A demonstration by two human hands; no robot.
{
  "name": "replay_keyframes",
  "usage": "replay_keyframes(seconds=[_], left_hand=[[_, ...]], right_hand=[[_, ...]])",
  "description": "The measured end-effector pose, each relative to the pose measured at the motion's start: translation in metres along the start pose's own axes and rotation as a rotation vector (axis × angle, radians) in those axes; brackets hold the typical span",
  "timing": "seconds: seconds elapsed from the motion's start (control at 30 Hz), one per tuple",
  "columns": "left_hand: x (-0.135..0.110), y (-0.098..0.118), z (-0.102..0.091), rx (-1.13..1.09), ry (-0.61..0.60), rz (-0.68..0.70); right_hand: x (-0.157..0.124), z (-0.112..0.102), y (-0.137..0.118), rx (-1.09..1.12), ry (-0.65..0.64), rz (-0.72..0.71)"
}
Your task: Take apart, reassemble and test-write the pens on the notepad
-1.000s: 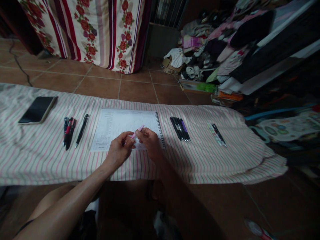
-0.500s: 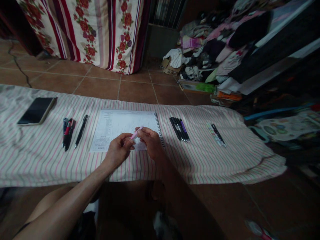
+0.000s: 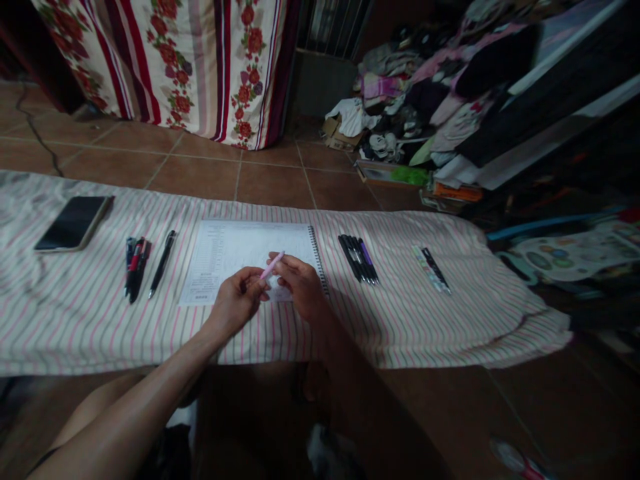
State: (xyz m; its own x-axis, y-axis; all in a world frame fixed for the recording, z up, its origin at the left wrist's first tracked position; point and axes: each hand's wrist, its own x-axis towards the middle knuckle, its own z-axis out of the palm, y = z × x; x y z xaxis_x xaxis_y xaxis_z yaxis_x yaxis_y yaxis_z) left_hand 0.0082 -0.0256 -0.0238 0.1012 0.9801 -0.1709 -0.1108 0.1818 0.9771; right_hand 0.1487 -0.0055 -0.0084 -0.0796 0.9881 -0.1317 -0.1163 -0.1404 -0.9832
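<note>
Over striped cloth (image 3: 400, 320), both hands pinch pink pen (image 3: 273, 265).

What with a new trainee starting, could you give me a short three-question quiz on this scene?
1. True or false: the phone lies on the notebook.
2. What do the left hand and right hand hold between them? A) phone B) pink pen C) notebook
3. On which side of the notebook is its spiral?

Key
1. False: the phone lies on the cloth, well left of the notebook.
2. B.
3. The right side.
</note>
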Motion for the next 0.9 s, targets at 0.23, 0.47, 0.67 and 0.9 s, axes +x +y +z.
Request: replay_keyframes(seconds=[0.23, 0.47, 0.67, 0.9], left_hand=[[0.001, -0.003, -0.003, 0.081, 0.021, 0.065], [0.001, -0.005, -0.002, 0.018, 0.009, 0.067], [0.004, -0.011, -0.004, -0.087, -0.018, 0.026], [0.0, -0.001, -0.001, -0.002, -0.003, 0.064]], right_hand=[[0.006, 0.004, 0.006, -0.047, 0.115, 0.005], [0.002, 0.005, -0.001, -0.053, 0.054, -0.007], [0.003, -0.002, 0.004, 0.001, -0.004, 0.022], [0.008, 0.003, 0.008, -0.081, 0.126, -0.017]])
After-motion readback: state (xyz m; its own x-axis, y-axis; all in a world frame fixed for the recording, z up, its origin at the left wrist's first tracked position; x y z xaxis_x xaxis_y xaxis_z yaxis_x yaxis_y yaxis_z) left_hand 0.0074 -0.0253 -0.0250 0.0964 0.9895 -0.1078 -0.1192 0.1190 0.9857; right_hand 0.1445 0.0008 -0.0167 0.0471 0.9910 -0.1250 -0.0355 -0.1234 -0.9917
